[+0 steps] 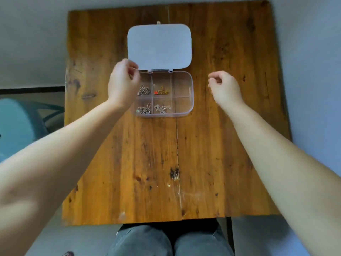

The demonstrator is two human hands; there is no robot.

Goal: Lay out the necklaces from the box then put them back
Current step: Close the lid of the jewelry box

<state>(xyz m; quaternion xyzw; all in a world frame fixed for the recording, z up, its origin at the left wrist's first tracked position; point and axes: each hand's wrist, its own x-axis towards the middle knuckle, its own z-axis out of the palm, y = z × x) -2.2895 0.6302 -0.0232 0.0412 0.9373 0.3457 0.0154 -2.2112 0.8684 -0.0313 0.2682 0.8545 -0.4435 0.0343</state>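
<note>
A clear plastic box point(191, 100) with six compartments lies on the wooden table, and its lid point(159, 46) is folded back flat. Four compartments hold coiled necklaces: a silver one point(144, 90), a gold one with a red pendant point(161, 91), a silver one with a green stone point(144, 109) and another silver one point(162, 109). The two right compartments hold nothing. My left hand point(124, 84) hovers over the box's left edge, fingers curled beside the lid's near corner. My right hand point(224, 87) hangs to the right of the box with fingers curled in, nothing visible in it.
The wooden table point(221, 154) spreads wide around the box, with a seam down its middle. A teal object point(20, 124) sits off the table's left edge. My knees point(171, 241) are below the near edge.
</note>
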